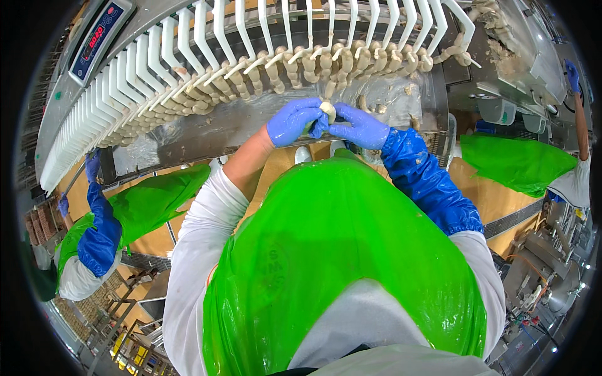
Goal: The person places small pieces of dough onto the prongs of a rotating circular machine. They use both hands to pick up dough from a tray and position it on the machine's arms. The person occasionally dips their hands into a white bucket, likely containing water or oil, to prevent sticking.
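- The link is on the near side of the rack, below its middle prongs, held up between both hands; whether it joins the string of links hung above, I cannot tell.
- The left hand has its fingers curled in, closed on the link from its left.
- The right hand meets it from the other side, fingertips drawn together on the link — no clear gap shows.
- A crumpled blue bit sits just under the link, nearer the person than the rack; glove or cloth, I cannot tell.
- The link looks light, soft and bendy, so it probably sags unless both ends have support.
- Its pale skin looks moist, and the table below the rack is wet too — likely slippery against gloves.
- The skin could well split under a hard pinch; best hold is gentle, with finger pads around the plump middle, or at a narrow end.
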Motion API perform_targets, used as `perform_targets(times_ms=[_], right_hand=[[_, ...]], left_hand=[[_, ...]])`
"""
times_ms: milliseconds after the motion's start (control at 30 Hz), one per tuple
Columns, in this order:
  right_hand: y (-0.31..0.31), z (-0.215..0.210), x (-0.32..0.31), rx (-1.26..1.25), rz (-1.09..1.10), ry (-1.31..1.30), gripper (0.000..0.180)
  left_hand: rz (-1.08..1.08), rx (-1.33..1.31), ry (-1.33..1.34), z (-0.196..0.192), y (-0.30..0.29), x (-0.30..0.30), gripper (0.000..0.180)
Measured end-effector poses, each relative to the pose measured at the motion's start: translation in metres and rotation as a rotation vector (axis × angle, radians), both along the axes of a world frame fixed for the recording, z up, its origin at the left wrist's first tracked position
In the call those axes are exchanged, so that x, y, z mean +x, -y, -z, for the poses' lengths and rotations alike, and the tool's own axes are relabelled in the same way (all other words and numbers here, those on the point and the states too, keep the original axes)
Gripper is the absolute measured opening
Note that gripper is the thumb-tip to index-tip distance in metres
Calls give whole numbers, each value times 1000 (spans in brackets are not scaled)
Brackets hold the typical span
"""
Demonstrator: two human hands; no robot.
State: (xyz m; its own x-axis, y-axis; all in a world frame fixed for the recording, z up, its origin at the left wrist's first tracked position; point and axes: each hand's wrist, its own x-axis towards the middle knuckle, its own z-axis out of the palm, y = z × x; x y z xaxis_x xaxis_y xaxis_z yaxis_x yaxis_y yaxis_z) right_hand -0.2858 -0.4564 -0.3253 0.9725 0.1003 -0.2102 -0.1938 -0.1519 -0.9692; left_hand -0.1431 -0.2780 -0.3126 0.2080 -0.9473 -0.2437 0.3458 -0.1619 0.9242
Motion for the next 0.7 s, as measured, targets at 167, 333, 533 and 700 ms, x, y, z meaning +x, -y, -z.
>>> perform_targets(times_ms=[167,333,533,700], right_hand=[[-7,13,5,-334,-74,44,30],[18,7,19,-1086,-139,-7,20],[94,88,10,-1271,76,-177,22],[115,93,-9,-1085,-61,-352,30]], left_hand=[[-44,-17,16,-7,-5,-4,24],[45,103,183,-7,-25,-2,26],[-163,-37,319,-17,-49,0,22],[-421,-186,-362,-12,-69,9,35]])
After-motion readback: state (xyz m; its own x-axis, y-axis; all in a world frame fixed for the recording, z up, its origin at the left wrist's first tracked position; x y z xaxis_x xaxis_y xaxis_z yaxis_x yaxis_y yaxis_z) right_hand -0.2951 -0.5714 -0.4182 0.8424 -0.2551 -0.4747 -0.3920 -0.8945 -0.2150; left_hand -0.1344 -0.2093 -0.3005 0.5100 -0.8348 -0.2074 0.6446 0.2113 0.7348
